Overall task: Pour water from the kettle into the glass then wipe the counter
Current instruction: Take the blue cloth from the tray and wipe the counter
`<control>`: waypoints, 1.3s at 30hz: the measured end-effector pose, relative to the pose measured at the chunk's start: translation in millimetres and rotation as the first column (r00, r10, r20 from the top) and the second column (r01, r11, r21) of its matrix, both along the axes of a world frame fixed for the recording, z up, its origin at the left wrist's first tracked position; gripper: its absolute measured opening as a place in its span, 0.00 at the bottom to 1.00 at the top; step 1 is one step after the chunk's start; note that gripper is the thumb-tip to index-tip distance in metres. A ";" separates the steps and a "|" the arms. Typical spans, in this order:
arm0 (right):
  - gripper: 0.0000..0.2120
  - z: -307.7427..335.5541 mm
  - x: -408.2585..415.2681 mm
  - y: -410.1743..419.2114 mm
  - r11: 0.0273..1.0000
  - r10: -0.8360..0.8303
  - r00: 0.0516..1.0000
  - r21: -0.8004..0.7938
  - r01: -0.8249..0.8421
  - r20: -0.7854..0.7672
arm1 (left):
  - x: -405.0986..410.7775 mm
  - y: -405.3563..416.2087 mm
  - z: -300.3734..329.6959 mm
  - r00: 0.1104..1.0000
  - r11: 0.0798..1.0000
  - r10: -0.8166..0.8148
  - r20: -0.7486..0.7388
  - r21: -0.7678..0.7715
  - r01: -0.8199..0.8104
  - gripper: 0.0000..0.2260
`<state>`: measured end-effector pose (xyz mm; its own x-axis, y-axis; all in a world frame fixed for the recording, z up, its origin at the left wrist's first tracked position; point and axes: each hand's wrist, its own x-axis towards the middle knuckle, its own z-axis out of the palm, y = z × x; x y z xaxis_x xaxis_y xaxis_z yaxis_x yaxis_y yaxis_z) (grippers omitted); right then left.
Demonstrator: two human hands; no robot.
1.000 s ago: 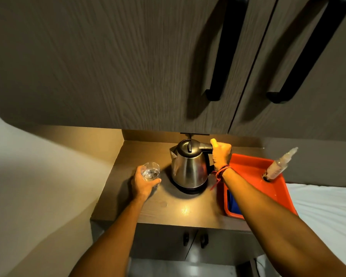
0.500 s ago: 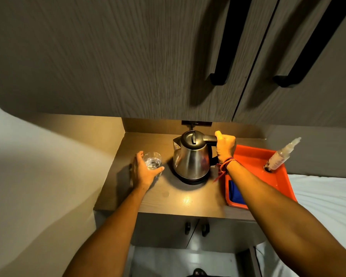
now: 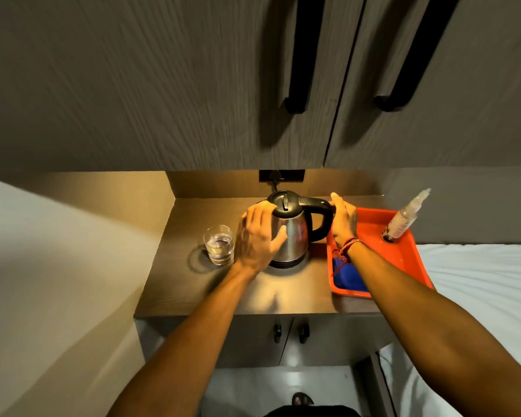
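Count: we are looking at one kettle (image 3: 292, 233), one glass (image 3: 218, 244), one orange tray (image 3: 373, 233), one spray bottle (image 3: 405, 216), one blue cloth (image 3: 348, 276) and two upper cabinet handles (image 3: 301, 55).
Kettle: it is standing upright on its base near the middle of the counter (image 3: 193, 284), lid shut, handle pointing to our right.
Glass: it is sitting on the counter just left of the kettle, part-filled with clear water, with nothing touching it.
Left hand: our left hand (image 3: 257, 236) is lying flat against the kettle's steel body, fingers spread apart, thumb stretching across the front; it is gripping nothing.
Right hand: our right hand (image 3: 343, 221) is resting at the outer side of the kettle's black handle, fingers straight and close together, fingertips at the top of the handle; we cannot tell whether it is pressing or only touching.
Wrist: red thread bands are circling our right wrist.
Tray: it is sitting at the counter's right end, touching the kettle's side of the counter space; the spray bottle is leaning in its far corner, the blue cloth lying in its near corner.
Hard to see: our right forearm is covering part of the cloth and tray; our left hand is hiding the spout; both hands are slightly blurred.
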<state>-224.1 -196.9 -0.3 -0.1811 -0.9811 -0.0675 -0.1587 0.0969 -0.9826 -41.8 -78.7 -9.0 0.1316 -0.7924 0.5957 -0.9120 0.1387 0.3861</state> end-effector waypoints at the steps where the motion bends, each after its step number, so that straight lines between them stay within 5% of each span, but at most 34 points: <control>1: 0.18 -4.5 -10.8 1.7 1.000 -0.004 0.993 0.009 0.005 -0.122 | -15.5 -2.5 0.0 0.996 0.997 -0.074 0.047 -0.020 0.075 0.20; 4: 0.17 -19.5 -53.2 12.1 0.994 0.040 0.829 0.103 0.022 -0.558 | -67.0 -7.0 -5.9 0.939 0.957 -0.286 0.191 0.016 0.289 0.14; 7: 0.24 -32.8 -83.8 25.8 0.945 0.168 0.685 0.313 0.092 -0.709 | -107.2 -8.6 -19.1 0.856 0.905 -0.423 0.296 0.190 0.381 0.13; 13: 0.19 -50.7 -105.9 43.9 0.839 0.296 0.878 0.541 -0.050 -0.377 | -145.5 -10.9 -58.3 0.804 0.744 -0.520 0.289 0.616 0.259 0.22; 16: 0.16 -53.9 -107.8 44.5 0.832 0.232 0.960 0.543 -0.112 -0.157 | -147.1 -12.5 -63.5 0.827 0.716 -0.504 0.250 0.657 0.238 0.23; 20: 0.19 -40.5 -101.9 49.3 0.963 0.205 0.885 0.250 -0.105 -0.417 | -130.8 -1.0 -62.8 0.933 0.855 -0.354 -0.072 0.379 0.353 0.17; 22: 0.15 -32.8 -91.1 57.9 0.990 0.140 0.923 0.027 -0.140 -0.359 | -115.5 9.6 -65.5 0.924 0.905 -0.239 -0.299 0.277 0.324 0.18; 25: 0.12 -22.7 -60.1 75.7 0.973 0.183 0.971 -0.115 -0.202 -0.157 | -92.1 25.2 -72.0 0.845 0.909 -0.057 -0.531 0.323 0.265 0.23; 32: 0.12 -63.4 49.5 130.5 0.911 0.411 0.912 0.035 -0.410 -0.004 | -15.8 81.6 -99.2 0.785 0.900 0.329 -0.524 0.426 -0.093 0.15; 36: 0.12 -85.0 92.5 152.5 0.889 0.454 0.865 0.041 -0.456 -0.212 | 27.5 112.6 -108.5 0.825 0.827 0.471 -0.312 0.481 -0.291 0.16; 39: 0.18 -93.8 110.4 163.8 0.844 0.504 0.727 0.086 -0.530 -0.466 | 44.4 114.8 -104.7 0.859 0.756 0.485 -0.167 0.573 -0.316 0.17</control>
